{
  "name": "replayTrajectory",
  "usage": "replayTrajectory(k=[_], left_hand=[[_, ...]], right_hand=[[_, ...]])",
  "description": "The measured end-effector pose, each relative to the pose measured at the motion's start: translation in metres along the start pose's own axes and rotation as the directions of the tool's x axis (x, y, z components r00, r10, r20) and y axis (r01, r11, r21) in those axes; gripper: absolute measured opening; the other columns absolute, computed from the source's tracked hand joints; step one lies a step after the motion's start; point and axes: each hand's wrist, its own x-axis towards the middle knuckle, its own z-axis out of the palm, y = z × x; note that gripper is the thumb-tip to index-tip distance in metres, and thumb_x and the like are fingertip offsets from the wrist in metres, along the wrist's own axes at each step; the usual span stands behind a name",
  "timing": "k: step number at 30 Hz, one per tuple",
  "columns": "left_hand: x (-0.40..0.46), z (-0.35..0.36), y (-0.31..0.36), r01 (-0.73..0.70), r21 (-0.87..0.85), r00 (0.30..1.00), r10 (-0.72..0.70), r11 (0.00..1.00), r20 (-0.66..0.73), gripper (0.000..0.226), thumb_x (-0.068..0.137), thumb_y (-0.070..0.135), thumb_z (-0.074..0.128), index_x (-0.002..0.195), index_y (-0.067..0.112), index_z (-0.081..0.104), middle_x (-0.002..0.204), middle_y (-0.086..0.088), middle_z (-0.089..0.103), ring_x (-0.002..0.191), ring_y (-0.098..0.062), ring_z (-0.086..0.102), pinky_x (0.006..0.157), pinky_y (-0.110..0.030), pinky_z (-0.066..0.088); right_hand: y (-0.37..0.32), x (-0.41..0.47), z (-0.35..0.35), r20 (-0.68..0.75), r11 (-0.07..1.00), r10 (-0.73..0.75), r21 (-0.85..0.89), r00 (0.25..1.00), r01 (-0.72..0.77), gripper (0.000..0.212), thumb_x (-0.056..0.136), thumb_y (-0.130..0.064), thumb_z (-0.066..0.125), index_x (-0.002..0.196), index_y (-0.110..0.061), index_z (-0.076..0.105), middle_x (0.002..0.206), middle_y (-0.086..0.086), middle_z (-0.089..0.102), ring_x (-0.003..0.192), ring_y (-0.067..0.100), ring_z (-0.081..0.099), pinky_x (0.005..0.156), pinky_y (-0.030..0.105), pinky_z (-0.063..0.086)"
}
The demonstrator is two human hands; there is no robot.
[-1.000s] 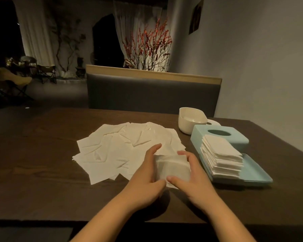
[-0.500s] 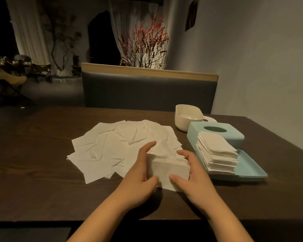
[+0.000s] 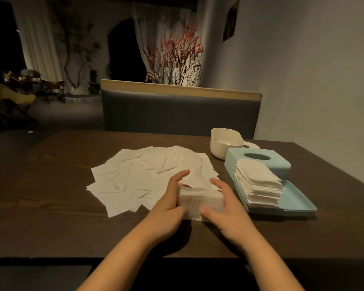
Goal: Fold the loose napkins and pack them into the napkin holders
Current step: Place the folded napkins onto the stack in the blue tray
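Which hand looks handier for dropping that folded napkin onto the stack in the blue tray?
Probably the right hand: it already grips the folded napkin on the side nearest the blue tray, while the left hand sits farther away.

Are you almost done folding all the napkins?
Not yet, maybe partway. Done: a stack of folded napkins sits on the blue tray. In hand: the left hand and right hand hold one napkin being folded. Left: a spread of loose napkins still lies flat on the table, the white holder looks unfilled, and the blue lid is off.
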Motion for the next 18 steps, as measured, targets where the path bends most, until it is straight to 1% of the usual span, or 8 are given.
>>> replayTrajectory(k=[2,3,4,6,7,10,15,18], left_hand=[[-0.0014,0.0015,0.0004,0.021,0.008,1.0,-0.021,1.0,0.001,0.081,0.092,0.004,0.052,0.125,0.073,0.024,0.125,0.009,0.048,0.104,-0.019,0.061,0.098,-0.043,0.052],[-0.0024,0.0025,-0.0009,0.009,0.013,1.0,-0.009,1.0,-0.022,0.077,0.092,0.006,0.054,0.126,0.07,0.03,0.125,0.012,0.05,0.103,-0.021,0.062,0.097,-0.044,0.054],[-0.0037,0.003,-0.0016,-0.007,0.016,0.998,0.008,1.0,-0.059,0.071,0.092,0.008,0.057,0.126,0.067,0.036,0.124,0.017,0.052,0.101,-0.021,0.063,0.095,-0.044,0.054],[-0.0054,0.0036,-0.003,-0.023,0.018,0.991,0.025,1.0,-0.135,0.063,0.092,0.012,0.062,0.123,0.065,0.046,0.12,0.025,0.056,0.097,-0.025,0.065,0.09,-0.042,0.057],[-0.0049,0.004,-0.004,-0.023,0.022,0.987,0.026,0.999,-0.159,0.06,0.092,0.014,0.064,0.121,0.064,0.049,0.119,0.027,0.057,0.095,-0.024,0.065,0.088,-0.041,0.058],[-0.0037,0.0052,-0.0057,-0.03,0.075,0.971,0.047,0.997,-0.236,0.04,0.092,0.017,0.065,0.111,0.051,0.061,0.11,0.036,0.06,0.098,-0.005,0.064,0.087,-0.038,0.058],[-0.0039,0.0056,-0.0053,-0.012,0.086,0.96,0.035,0.996,-0.277,0.037,0.091,0.017,0.067,0.111,0.047,0.06,0.113,0.024,0.062,0.102,-0.003,0.063,0.089,-0.029,0.058],[-0.0032,0.0054,-0.0053,-0.004,0.087,0.957,0.029,0.996,-0.288,0.034,0.089,0.016,0.067,0.108,0.044,0.059,0.109,0.02,0.064,0.096,-0.006,0.065,0.084,-0.031,0.059]], right_hand=[[-0.0011,0.0001,-0.0005,-0.009,1.0,0.014,-0.008,1.0,-0.014,0.069,0.088,-0.016,0.071,0.144,-0.033,0.036,0.142,-0.019,0.036,0.132,-0.001,0.03,0.105,0.019,0.024],[-0.0013,0.0003,-0.0014,-0.032,0.999,0.031,0.008,0.999,-0.031,0.066,0.088,-0.015,0.071,0.144,-0.033,0.038,0.141,-0.018,0.039,0.132,0.001,0.033,0.107,0.021,0.027],[-0.0018,-0.0002,-0.0031,-0.052,0.998,0.051,0.046,0.997,-0.049,0.064,0.088,-0.014,0.071,0.142,-0.033,0.041,0.139,-0.018,0.043,0.13,0.002,0.039,0.107,0.023,0.033],[-0.0027,-0.0014,-0.0051,-0.056,0.99,0.08,0.124,0.995,-0.073,0.059,0.087,-0.011,0.071,0.136,-0.033,0.047,0.129,-0.019,0.05,0.118,0.001,0.05,0.098,0.022,0.045],[-0.0033,-0.002,-0.0053,-0.044,0.987,0.084,0.141,0.995,-0.077,0.055,0.087,-0.011,0.071,0.132,-0.034,0.049,0.125,-0.018,0.053,0.113,0.002,0.054,0.095,0.025,0.05],[-0.0021,-0.0029,-0.0042,-0.047,0.99,0.073,0.124,0.996,-0.067,0.045,0.086,-0.012,0.073,0.119,-0.037,0.055,0.121,-0.01,0.058,0.111,0.01,0.057,0.098,0.039,0.052],[-0.0032,-0.0034,-0.0034,-0.044,0.978,0.1,0.189,0.994,-0.09,0.046,0.086,-0.009,0.073,0.118,-0.035,0.054,0.12,-0.008,0.061,0.109,0.009,0.06,0.095,0.033,0.054],[-0.0025,-0.0045,-0.0032,-0.067,0.985,0.081,0.158,0.994,-0.07,0.044,0.088,-0.007,0.071,0.119,-0.034,0.055,0.118,-0.011,0.061,0.108,0.007,0.06,0.096,0.033,0.053]])
